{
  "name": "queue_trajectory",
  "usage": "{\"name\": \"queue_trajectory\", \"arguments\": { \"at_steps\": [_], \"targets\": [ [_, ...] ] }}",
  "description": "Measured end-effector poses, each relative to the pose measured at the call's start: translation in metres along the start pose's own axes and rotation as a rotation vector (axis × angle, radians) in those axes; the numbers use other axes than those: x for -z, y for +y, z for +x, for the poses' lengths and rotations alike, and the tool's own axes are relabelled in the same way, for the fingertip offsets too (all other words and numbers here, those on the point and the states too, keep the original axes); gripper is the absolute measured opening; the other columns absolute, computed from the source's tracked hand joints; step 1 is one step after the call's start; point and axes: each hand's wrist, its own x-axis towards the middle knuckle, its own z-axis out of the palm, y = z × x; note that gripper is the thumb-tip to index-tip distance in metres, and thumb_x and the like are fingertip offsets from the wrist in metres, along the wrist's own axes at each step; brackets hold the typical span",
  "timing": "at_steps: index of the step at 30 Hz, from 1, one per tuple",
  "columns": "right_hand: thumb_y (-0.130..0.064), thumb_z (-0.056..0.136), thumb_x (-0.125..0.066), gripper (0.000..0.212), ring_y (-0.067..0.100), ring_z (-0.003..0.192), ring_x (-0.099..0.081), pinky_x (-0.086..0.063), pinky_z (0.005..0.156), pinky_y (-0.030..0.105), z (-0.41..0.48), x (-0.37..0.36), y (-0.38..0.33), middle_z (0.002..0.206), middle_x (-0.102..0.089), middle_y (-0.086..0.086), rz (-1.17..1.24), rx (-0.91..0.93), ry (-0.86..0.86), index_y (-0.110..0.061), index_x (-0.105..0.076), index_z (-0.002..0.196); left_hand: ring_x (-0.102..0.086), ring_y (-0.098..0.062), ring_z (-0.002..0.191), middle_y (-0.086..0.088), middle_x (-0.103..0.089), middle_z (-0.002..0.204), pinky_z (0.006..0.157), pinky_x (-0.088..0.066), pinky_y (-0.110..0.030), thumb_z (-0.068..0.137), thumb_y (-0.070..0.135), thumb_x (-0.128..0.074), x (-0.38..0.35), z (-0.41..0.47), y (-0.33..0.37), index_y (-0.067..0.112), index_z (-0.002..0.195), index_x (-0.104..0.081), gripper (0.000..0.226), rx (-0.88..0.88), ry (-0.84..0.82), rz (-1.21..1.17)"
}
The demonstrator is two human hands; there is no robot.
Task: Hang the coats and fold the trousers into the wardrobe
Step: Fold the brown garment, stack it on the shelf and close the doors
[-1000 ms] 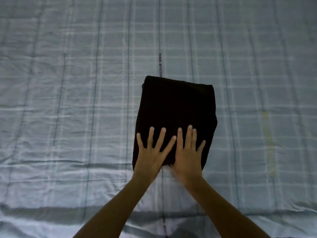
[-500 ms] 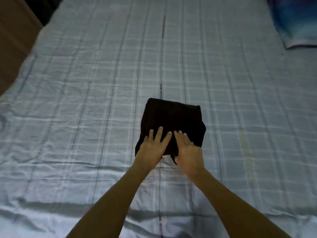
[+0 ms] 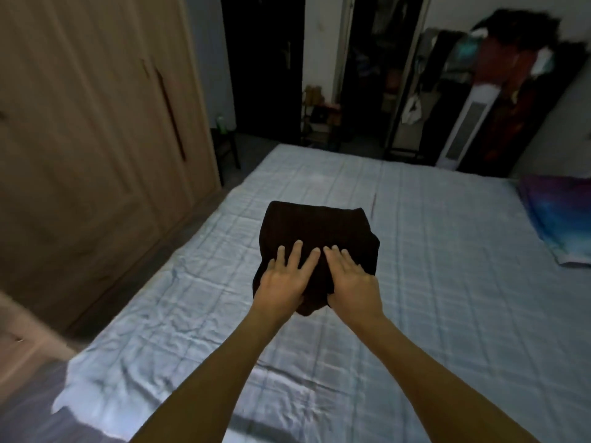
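Trousers (image 3: 315, 228), folded, I'm gripping by the near edge with left hand (image 3: 281, 279) and right hand (image 3: 351, 279); next, I judge, opening the wardrobe (image 3: 96, 139) at left.

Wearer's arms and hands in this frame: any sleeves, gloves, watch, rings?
No sleeves: left forearm and right forearm are bare as far as the frame shows. No gloves on left hand or right hand. No watch, band or ring visible; dim light could hide a thin one.
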Motion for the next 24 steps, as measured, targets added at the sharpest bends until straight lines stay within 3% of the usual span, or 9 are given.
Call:
{"name": "queue_trajectory", "arguments": {
  "at_steps": [3,5,12,17,24],
  "targets": [
    [-0.013,0.045,-0.092,0.091,0.031,0.112,-0.061,-0.058,0.076,0.046,0.032,0.028,-0.061,0.123,-0.063,0.014,0.02,0.103,0.056,-0.006,-0.054,0.128,-0.035,-0.05,0.131,-0.023,-0.028,0.15,0.098,-0.044,-0.055,0.086,0.025,-0.065,0.058,-0.022,-0.042,0.019,0.149,-0.025,0.074,0.099,0.061,0.038],
    [-0.013,0.046,-0.092,0.092,0.03,0.114,-0.06,-0.058,0.077,0.045,0.052,0.043,-0.103,0.124,-0.062,0.013,0.038,0.17,0.088,-0.007,-0.053,0.129,-0.026,-0.047,0.136,-0.02,-0.019,0.155,0.104,-0.037,-0.052,0.093,0.023,-0.055,0.09,-0.041,-0.072,0.022,0.151,-0.015,0.07,0.167,0.12,0.09],
    [-0.012,0.041,-0.093,0.095,0.028,0.111,-0.062,-0.056,0.073,0.045,0.109,0.073,-0.239,0.122,-0.064,0.012,0.148,0.426,0.173,-0.007,-0.055,0.128,-0.022,-0.046,0.138,-0.018,-0.014,0.156,0.104,-0.038,-0.05,0.093,0.017,-0.054,0.188,-0.107,-0.164,0.024,0.151,-0.009,0.074,0.404,0.187,0.264],
    [-0.014,0.047,-0.092,0.094,0.03,0.116,-0.058,-0.055,0.078,0.048,0.142,0.073,-0.326,0.127,-0.06,0.013,0.272,0.621,0.152,-0.007,-0.051,0.132,-0.018,-0.044,0.14,-0.017,-0.01,0.157,0.108,-0.035,-0.048,0.093,0.015,-0.053,0.229,-0.151,-0.219,0.024,0.151,-0.006,0.076,0.619,0.198,0.352],
    [-0.016,0.046,-0.093,0.093,0.031,0.112,-0.06,-0.055,0.076,0.047,0.161,0.058,-0.45,0.124,-0.062,0.014,0.486,0.923,0.167,-0.006,-0.053,0.129,-0.026,-0.047,0.137,-0.019,-0.019,0.155,0.102,-0.042,-0.05,0.086,0.008,-0.059,0.269,-0.227,-0.279,0.023,0.151,-0.017,0.079,0.912,0.205,0.439]
  ]
}}
